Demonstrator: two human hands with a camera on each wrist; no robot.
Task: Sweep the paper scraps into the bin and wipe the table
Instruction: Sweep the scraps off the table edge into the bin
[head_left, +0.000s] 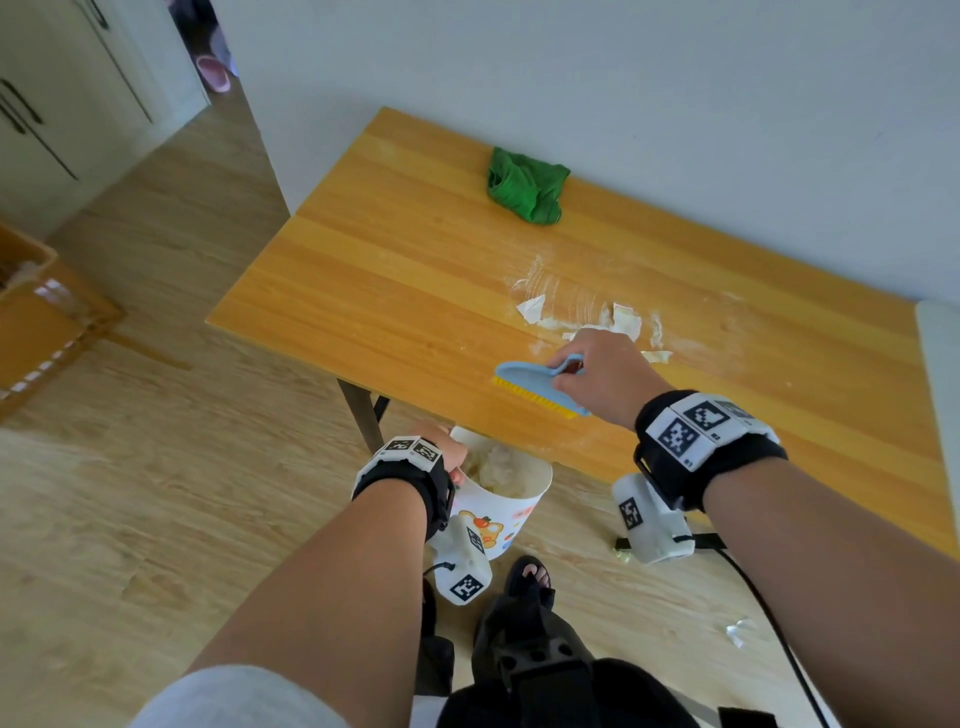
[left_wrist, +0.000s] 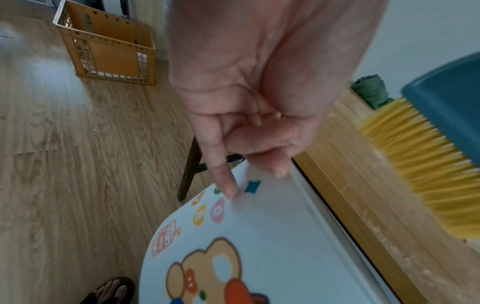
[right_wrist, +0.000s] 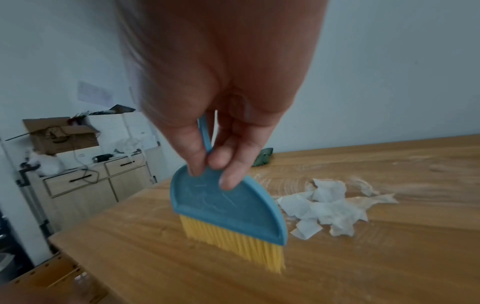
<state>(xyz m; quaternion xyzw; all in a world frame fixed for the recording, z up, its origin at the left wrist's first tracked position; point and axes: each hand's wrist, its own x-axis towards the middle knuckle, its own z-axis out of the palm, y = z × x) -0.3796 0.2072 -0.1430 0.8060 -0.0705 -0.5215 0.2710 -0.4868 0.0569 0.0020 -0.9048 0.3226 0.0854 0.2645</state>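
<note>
Blue brush (head_left: 540, 387) gripped by right hand (head_left: 602, 371), bristles on table (head_left: 395, 270), scraps (right_wrist: 327, 207) at two o'clock, left hand (head_left: 441, 449) pinching bin (head_left: 511, 501) rim, fingers partly hidden.

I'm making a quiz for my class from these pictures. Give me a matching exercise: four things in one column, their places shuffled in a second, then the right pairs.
Things:
1. brush
2. bin
3. green cloth
4. paper scraps

Places:
A. far side of the table, near the wall
B. gripped in the right hand
C. table middle, beyond the brush
D. below the table's near edge, rim held by the left hand

Pairs: 1-B, 2-D, 3-A, 4-C
</note>
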